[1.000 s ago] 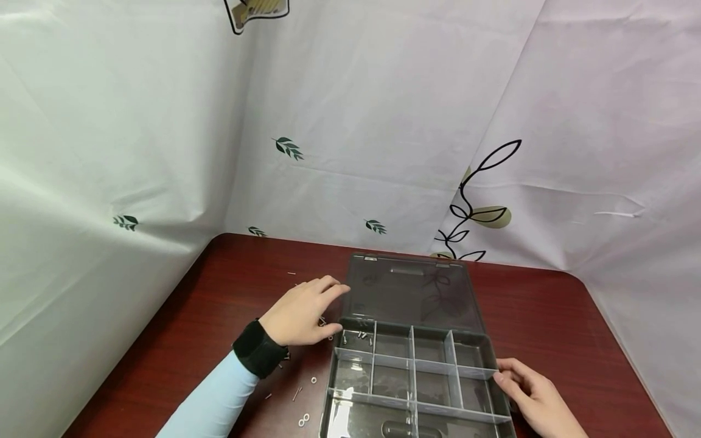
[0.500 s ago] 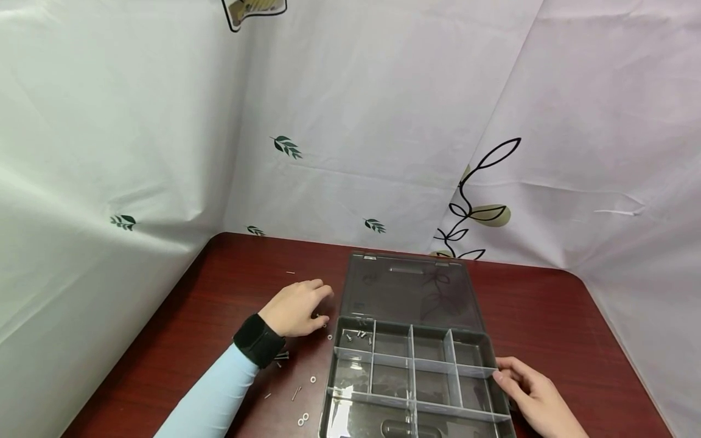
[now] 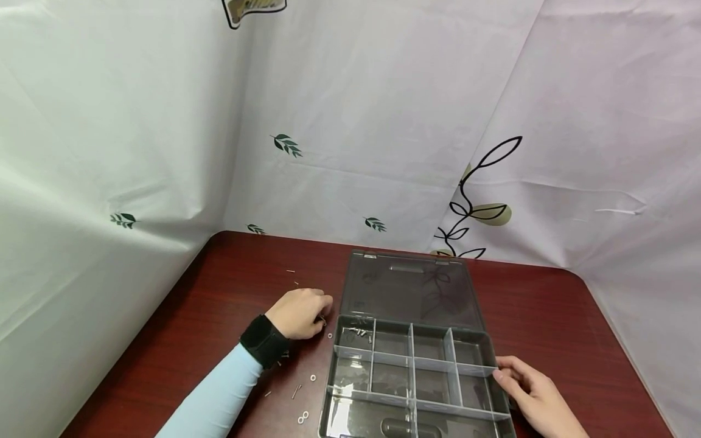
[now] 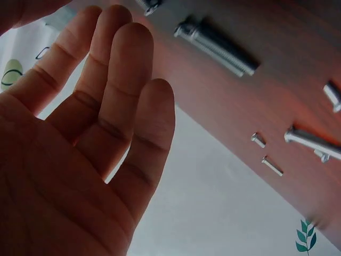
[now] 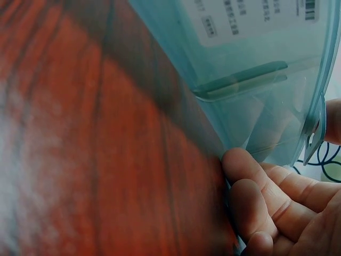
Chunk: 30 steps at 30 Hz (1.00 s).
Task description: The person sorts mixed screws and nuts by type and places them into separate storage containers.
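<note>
A grey see-through compartment box (image 3: 429, 389) lies with its lid (image 3: 411, 292) folded back. Small screws (image 3: 358, 332) rest in its far left compartment. My left hand (image 3: 300, 313) is low over the table just left of the box, fingertips down by small hardware (image 3: 323, 320). In the left wrist view its fingers (image 4: 125, 101) are gently bent, nothing visible in them, with a pair of long screws (image 4: 216, 49) beyond; the thumb's tip is out of frame. My right hand (image 3: 533, 389) holds the box's right wall between thumb and fingers, seen in the right wrist view (image 5: 266, 208).
On the dark red table (image 3: 547, 316), several rings (image 3: 313, 378) and a thin screw (image 3: 296, 391) lie left of the box. More screws (image 4: 314, 141) lie behind the left wrist. A patterned white cloth (image 3: 350, 121) hangs around the table's back and sides.
My left hand first drew back leftward from the box's far left compartment, then lowered, its fingers bending down toward the table. The right hand and the box have stayed put.
</note>
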Each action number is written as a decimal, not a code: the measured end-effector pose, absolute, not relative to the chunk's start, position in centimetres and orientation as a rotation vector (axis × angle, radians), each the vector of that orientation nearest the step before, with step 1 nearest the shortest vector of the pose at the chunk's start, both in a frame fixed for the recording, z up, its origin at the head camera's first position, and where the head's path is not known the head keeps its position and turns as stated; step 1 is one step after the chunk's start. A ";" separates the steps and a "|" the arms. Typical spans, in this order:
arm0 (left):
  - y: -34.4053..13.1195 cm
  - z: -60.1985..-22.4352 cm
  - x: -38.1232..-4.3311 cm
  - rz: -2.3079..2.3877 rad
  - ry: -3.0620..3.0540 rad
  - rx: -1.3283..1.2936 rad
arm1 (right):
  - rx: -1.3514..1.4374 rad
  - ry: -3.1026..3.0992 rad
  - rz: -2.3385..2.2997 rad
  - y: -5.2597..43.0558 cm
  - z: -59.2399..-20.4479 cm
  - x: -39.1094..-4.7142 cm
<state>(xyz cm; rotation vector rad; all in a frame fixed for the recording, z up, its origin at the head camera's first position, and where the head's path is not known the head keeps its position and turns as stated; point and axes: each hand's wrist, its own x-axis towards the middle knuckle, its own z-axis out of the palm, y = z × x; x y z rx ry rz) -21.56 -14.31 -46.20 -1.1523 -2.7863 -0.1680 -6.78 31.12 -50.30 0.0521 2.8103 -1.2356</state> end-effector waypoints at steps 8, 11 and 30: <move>-14.1 -46.9 -21.3 -0.132 -2.750 -1.183 | 0.040 2.830 -1.239 31.1 -50.4 -6.8; -14.0 -47.0 -21.4 -0.119 -2.735 -1.187 | 0.036 2.831 -1.239 31.2 -50.5 -6.8; -14.2 -45.5 -21.4 -0.164 -2.649 -1.169 | 0.055 2.794 -1.239 31.4 -50.6 -6.9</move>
